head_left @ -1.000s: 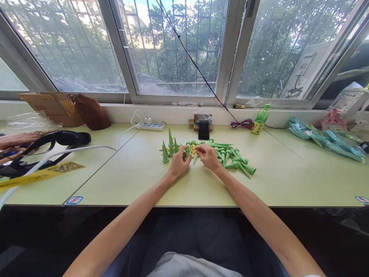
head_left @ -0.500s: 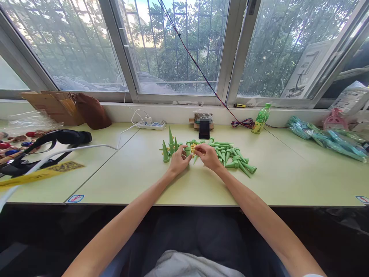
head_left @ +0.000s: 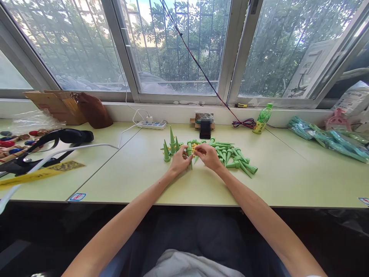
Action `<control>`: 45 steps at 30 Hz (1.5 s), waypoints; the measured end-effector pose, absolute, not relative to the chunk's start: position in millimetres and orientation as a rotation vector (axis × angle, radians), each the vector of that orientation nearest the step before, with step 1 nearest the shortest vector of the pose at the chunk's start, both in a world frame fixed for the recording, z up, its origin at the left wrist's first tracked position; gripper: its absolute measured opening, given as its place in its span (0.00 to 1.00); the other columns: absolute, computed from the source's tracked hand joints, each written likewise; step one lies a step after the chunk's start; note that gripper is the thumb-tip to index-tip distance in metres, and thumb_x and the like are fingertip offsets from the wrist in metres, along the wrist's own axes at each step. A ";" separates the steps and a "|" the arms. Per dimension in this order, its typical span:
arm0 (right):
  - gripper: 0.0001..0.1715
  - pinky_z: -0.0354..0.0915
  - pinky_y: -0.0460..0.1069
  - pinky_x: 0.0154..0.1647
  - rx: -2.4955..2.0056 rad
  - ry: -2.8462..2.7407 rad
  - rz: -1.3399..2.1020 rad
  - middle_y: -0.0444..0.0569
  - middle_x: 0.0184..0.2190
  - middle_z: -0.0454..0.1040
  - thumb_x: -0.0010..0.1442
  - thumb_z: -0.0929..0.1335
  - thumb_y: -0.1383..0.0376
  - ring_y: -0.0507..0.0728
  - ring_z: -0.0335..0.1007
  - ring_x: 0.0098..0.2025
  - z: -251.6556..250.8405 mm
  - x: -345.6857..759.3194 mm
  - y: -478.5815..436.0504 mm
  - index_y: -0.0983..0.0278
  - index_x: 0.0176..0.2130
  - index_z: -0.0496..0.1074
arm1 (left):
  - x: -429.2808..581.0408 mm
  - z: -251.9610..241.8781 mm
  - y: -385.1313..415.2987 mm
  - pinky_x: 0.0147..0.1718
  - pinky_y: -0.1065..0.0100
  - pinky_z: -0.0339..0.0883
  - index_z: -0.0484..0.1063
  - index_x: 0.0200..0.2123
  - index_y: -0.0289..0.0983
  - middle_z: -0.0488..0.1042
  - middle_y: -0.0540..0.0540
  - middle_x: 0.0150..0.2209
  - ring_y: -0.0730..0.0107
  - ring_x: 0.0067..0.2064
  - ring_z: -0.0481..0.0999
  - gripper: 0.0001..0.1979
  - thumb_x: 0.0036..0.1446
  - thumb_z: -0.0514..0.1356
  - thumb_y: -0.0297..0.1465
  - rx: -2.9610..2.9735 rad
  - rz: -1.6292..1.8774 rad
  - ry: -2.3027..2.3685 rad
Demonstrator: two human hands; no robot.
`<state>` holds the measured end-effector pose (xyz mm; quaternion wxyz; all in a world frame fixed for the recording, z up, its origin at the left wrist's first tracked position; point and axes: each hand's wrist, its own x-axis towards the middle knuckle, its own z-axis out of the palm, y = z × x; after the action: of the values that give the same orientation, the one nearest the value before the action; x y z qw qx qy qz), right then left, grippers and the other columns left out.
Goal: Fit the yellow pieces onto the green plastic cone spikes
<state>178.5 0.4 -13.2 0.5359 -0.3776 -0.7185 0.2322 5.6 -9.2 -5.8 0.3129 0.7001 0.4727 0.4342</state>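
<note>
My left hand (head_left: 180, 161) is closed round a green plastic spike (head_left: 189, 148), its wide end up and its point toward me. Close on the right, my right hand (head_left: 210, 157) has thumb and fingers pinched together; what is between them is too small to make out. Small yellow pieces (head_left: 194, 146) lie between and behind the hands, partly hidden. Several green cone spikes (head_left: 172, 141) stand point up left of my left hand. A loose pile of green spikes (head_left: 229, 153) lies to the right of my right hand.
Behind the hands stand a dark phone (head_left: 205, 130) and a small carton. A green drink bottle (head_left: 263, 119), coiled wire (head_left: 244, 123) and power strip (head_left: 152, 125) line the back. Black headgear (head_left: 65, 136) lies left; blue plastic bags (head_left: 331, 138) lie right.
The spike in my left hand has tilted slightly, so its point now shows below the fingers. My right hand stays almost in place. The whole view has shifted a little.
</note>
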 end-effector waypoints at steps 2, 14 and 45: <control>0.11 0.74 0.54 0.43 -0.894 -1.710 0.550 0.52 0.37 0.77 0.60 0.70 0.58 0.57 0.76 0.36 -13.3 178.6 0.3 0.64 0.37 0.75 | 5.8 -6.3 -9.0 0.25 0.70 0.66 0.67 0.51 0.38 0.69 0.54 0.28 0.75 0.20 0.72 0.20 0.55 0.62 0.34 1.860 1.140 1.250; 0.14 0.74 0.52 0.41 -0.893 -1.719 0.507 0.51 0.34 0.79 0.60 0.70 0.55 0.57 0.77 0.35 -10.9 178.3 -0.9 0.64 0.35 0.76 | 5.2 -6.4 -8.7 0.26 0.71 0.65 0.68 0.53 0.36 0.69 0.53 0.28 0.74 0.23 0.72 0.23 0.54 0.62 0.36 1.915 1.106 1.258; 0.15 0.68 0.49 0.33 -1.007 -1.738 0.441 0.49 0.26 0.77 0.59 0.70 0.56 0.54 0.71 0.28 -4.9 177.9 -6.4 0.63 0.27 0.73 | 7.3 -4.5 -14.0 0.31 0.70 0.65 0.73 0.51 0.35 0.69 0.53 0.25 0.73 0.25 0.70 0.19 0.57 0.60 0.34 2.123 1.215 1.278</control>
<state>177.9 -6.4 -4.9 0.5162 -0.4193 -0.7238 0.1838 7.3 -14.0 -4.5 0.1896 0.7554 0.4545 0.4322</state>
